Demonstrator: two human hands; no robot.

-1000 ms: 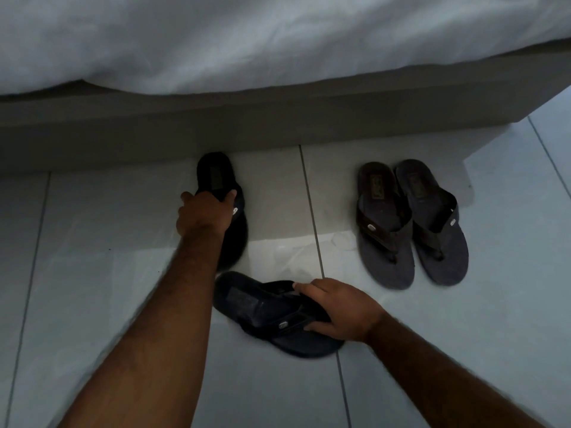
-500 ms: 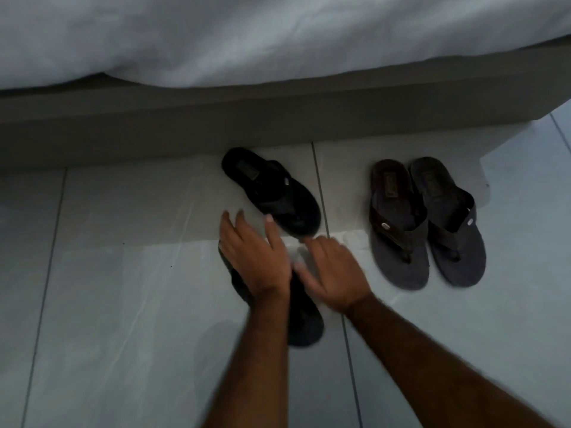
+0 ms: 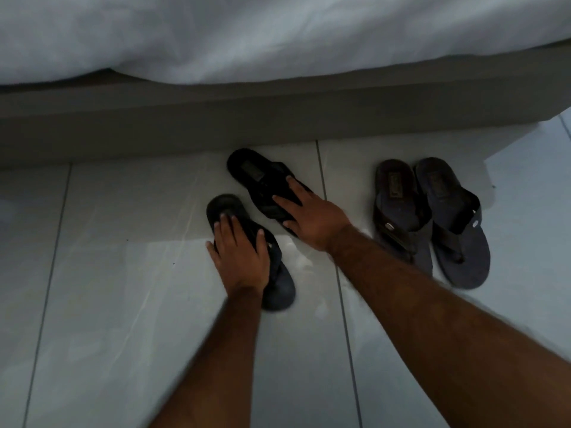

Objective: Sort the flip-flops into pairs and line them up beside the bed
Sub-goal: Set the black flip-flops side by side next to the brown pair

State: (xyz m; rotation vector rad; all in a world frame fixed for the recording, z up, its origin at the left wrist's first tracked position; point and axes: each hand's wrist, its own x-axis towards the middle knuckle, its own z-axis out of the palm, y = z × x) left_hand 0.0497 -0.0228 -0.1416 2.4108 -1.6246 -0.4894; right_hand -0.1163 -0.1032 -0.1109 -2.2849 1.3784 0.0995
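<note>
head view, looking down at a pale tiled floor [image 3: 108,304] alongside a bed base [image 3: 154,125]; white bedding [image 3: 247,35] hangs over the top edge of the base; four flip-flops lie on the floor; the left hand [image 3: 241,257] lies flat, fingers spread, palm down on the near black flip-flop [image 3: 278,282], covering its strap area, not gripping it; that flip-flop's heel end points toward the bed and its toe end toward the camera, slightly angled to the right; the right hand [image 3: 312,217] is likewise open and spread, pressed flat on the far black flip-flop [image 3: 256,174], fingertips across its strap; this one lies diagonally, heel end close to the bed base, toe end under the palm; the two black flip-flops sit near each other but whether they touch cannot be told, as the hands cover the gap; to the right, well apart from the black ones, the brown flip-flop [image 3: 398,208] and the grey flip-flop [image 3: 457,242] lie side by side, touching along their inner edges, heels toward the bed, straps up; lighting is dim and fine detail on the labels is unreadable.
</note>
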